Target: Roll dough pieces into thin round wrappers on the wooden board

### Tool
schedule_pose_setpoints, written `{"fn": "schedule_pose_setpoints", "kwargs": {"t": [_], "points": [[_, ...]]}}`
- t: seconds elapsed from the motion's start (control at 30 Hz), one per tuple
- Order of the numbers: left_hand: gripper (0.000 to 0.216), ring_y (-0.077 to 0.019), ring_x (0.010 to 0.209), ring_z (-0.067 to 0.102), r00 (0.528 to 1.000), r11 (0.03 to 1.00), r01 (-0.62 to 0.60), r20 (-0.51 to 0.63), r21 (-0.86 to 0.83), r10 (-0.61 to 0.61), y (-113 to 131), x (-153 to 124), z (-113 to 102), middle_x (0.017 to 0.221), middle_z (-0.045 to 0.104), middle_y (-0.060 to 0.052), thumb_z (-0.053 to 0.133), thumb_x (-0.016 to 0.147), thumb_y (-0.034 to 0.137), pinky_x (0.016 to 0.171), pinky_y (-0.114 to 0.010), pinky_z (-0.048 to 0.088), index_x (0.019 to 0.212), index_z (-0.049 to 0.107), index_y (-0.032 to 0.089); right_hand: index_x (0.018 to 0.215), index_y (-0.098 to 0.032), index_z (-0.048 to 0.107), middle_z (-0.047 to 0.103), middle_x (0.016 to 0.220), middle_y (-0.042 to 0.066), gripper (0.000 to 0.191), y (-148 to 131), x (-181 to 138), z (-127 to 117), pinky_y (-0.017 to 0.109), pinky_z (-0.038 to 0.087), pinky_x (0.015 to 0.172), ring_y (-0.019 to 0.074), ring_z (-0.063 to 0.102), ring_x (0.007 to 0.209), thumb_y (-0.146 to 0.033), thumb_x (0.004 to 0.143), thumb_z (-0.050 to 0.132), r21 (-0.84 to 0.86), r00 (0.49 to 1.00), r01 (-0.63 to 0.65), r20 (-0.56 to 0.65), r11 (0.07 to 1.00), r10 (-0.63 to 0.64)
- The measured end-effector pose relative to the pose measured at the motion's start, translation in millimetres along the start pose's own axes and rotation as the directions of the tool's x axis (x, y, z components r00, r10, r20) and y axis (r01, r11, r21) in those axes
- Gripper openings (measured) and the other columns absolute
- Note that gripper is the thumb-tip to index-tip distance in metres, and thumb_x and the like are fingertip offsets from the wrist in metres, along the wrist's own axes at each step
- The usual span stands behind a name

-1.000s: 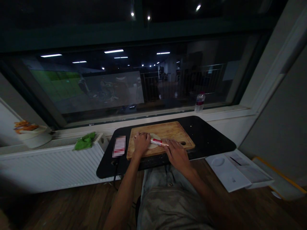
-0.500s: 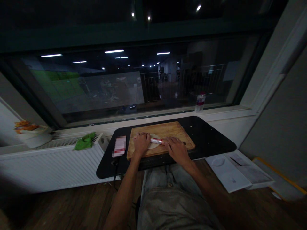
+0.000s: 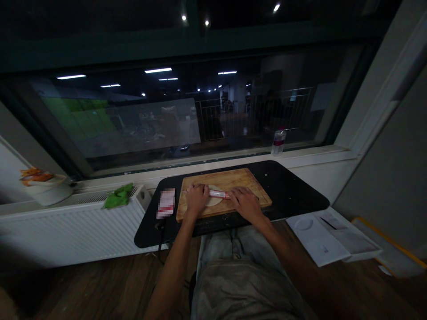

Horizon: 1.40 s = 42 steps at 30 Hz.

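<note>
A rolling pin (image 3: 218,194) with a red-and-white label lies across a flat round of pale dough (image 3: 213,202). My left hand (image 3: 197,196) is closed over the pin's left end. Over its right end, my right hand (image 3: 244,200) is closed too, with the fingers curled downward. Dough shows above and below the pin; its left part is hidden beneath my left hand. Under it all is a wooden cutting board (image 3: 233,176) on a small black table (image 3: 288,191).
A blurred-out white and red item (image 3: 166,203) lies left of the board, near a black cable (image 3: 160,242). A bottle (image 3: 278,141) stands on the windowsill. A green cloth (image 3: 118,196) drapes over the radiator (image 3: 76,233). An open white box (image 3: 330,238) sits low at the right.
The rolling pin has shifted very slightly away from me and its label has turned, showing more white. Both hands keep their hold on its ends.
</note>
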<state>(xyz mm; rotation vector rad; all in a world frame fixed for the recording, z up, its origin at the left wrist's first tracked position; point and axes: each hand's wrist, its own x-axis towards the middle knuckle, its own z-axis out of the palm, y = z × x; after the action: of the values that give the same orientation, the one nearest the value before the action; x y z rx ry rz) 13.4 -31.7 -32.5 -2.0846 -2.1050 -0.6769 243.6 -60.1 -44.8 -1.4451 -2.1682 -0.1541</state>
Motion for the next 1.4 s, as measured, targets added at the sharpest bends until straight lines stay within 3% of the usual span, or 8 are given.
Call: {"fn": "schedule_pose_setpoints", "kwargs": {"t": [0.77, 1.4], "points": [[0.048, -0.0335, 0.127, 0.061, 1.000, 1.000, 0.011, 0.011, -0.002, -0.011, -0.5, 0.0, 1.7, 0.130, 0.079, -0.011, 0.039, 0.113, 0.042, 0.106, -0.048, 0.046, 0.110, 0.083, 0.024, 0.125, -0.019, 0.080, 0.078, 0.136, 0.012, 0.047, 21.6, 38.5, 6.9, 0.033, 0.043, 0.117, 0.0251, 0.066, 0.131, -0.036, 0.119, 0.036, -0.042, 0.992, -0.008, 0.126, 0.999, 0.013], [0.044, -0.0340, 0.133, 0.057, 0.999, 0.999, 0.000, 0.047, -0.036, 0.002, 0.9, -1.1, -2.2, 0.135, 0.077, -0.013, 0.041, 0.114, 0.040, 0.110, -0.050, 0.045, 0.115, 0.081, 0.023, 0.127, -0.020, 0.079, 0.079, 0.134, 0.011, 0.042, 17.0, 10.5, 6.0, 0.037, 0.047, 0.118, 0.0254, 0.068, 0.132, -0.037, 0.118, 0.041, 0.071, 1.000, -0.003, 0.029, 0.997, 0.001]]}}
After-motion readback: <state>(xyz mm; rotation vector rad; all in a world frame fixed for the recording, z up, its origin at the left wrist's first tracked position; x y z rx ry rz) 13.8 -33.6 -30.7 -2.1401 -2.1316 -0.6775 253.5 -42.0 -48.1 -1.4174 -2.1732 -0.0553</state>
